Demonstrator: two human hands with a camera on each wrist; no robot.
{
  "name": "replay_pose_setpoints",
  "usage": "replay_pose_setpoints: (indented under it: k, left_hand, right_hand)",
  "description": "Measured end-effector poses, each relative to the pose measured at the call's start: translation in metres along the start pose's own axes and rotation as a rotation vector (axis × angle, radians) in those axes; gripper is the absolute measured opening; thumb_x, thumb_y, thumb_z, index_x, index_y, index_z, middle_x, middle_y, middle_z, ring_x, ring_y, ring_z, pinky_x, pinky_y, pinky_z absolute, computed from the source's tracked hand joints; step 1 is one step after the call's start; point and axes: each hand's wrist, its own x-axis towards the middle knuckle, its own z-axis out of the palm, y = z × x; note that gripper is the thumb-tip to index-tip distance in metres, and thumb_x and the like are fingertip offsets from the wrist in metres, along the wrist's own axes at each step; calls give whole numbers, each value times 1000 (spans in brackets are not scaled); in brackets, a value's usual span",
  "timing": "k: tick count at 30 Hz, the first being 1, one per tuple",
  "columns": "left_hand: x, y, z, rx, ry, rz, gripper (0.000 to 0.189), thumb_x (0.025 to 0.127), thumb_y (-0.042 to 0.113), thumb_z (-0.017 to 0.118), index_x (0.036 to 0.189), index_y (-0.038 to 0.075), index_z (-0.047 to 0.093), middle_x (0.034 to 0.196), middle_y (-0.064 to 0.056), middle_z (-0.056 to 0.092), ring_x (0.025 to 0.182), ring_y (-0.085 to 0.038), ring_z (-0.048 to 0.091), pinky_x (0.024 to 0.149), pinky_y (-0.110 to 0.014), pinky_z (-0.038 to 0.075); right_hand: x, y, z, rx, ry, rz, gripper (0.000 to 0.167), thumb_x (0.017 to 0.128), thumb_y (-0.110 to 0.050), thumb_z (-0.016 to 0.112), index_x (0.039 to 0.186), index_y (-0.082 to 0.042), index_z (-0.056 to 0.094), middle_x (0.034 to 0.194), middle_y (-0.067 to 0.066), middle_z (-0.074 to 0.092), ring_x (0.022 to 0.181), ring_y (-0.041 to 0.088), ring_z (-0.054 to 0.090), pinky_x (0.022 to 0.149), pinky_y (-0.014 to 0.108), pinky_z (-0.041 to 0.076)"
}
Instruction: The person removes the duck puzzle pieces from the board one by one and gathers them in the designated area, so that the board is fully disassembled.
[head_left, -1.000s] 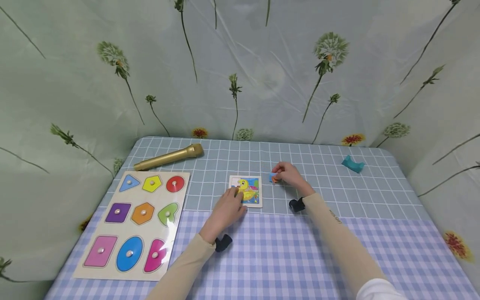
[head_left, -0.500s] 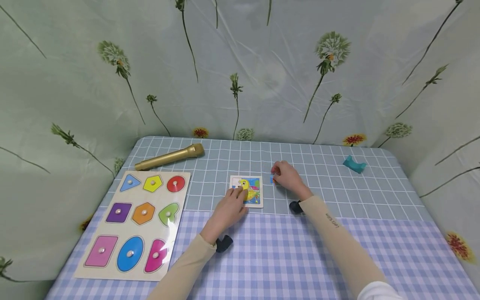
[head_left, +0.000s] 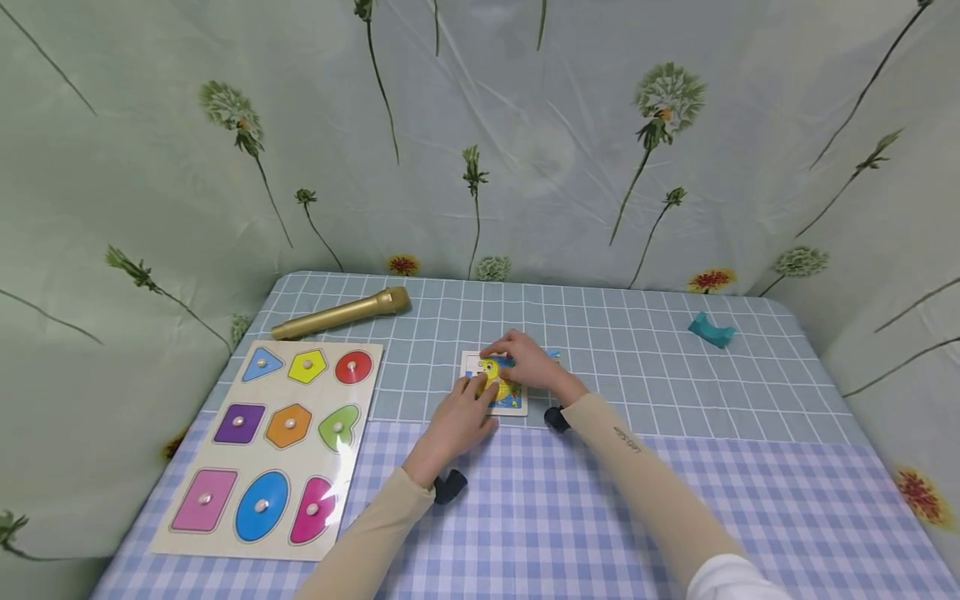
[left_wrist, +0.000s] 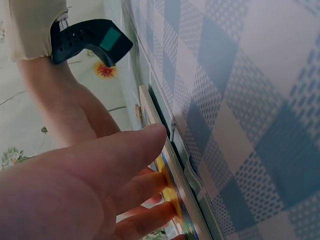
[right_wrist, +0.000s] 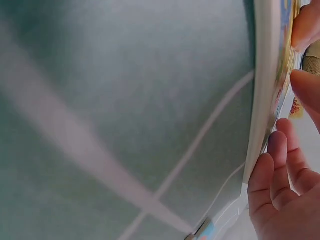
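A small framed picture puzzle [head_left: 517, 410] with a yellow duck on it lies near the middle of the table. My left hand [head_left: 460, 419] rests on its lower left part with fingers spread, and in the left wrist view the fingertips [left_wrist: 170, 210] touch the yellow picture. From the right, my right hand [head_left: 527, 360] reaches over the top of the puzzle with bent fingers. Whether a piece is between those fingers is hidden. A small blue piece [head_left: 553, 354] lies on the table just right of the puzzle, partly behind the right hand.
A large knobbed shape board [head_left: 252, 454] lies at the left. Behind it is a gold microphone [head_left: 341, 314]. At the far right sits a teal curved block [head_left: 711, 330]. A floral curtain [head_left: 555, 150] hangs around the table's back and sides.
My right hand has moved left from the small blue piece beside the puzzle to over the puzzle's top. My left hand has stayed on the puzzle.
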Motion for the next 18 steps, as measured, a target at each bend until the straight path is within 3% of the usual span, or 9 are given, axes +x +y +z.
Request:
replay_pose_setpoints:
  k: [6, 11, 18]
  left_hand:
    - [1, 1, 0, 25, 7, 1, 53, 90, 28, 67, 134, 1, 53, 136, -21, 47, 120, -39, 45, 94, -43, 45]
    - [1, 2, -1, 28, -25, -22, 54, 91, 28, 66, 136, 2, 52, 138, -20, 46, 122, -38, 44, 96, -43, 44]
    - [1, 3, -4, 27, -41, -26, 54, 92, 28, 65, 137, 2, 51, 139, -20, 45, 123, -38, 43, 95, -43, 45]
  right_hand:
    - [3, -1, 2, -51, -33, 17, 35, 86, 3, 58, 117, -11, 69, 112, 16, 48, 102, 32, 46, 85, 44, 41]
    - [4, -1, 5, -13, -39, 38, 35, 86, 5, 58, 116, -12, 67, 112, 14, 46, 101, 30, 44, 86, 44, 41]
    - [6, -1, 7, 70, 8, 30, 39, 84, 10, 56, 117, -9, 61, 108, 13, 57, 95, 27, 53, 84, 41, 44]
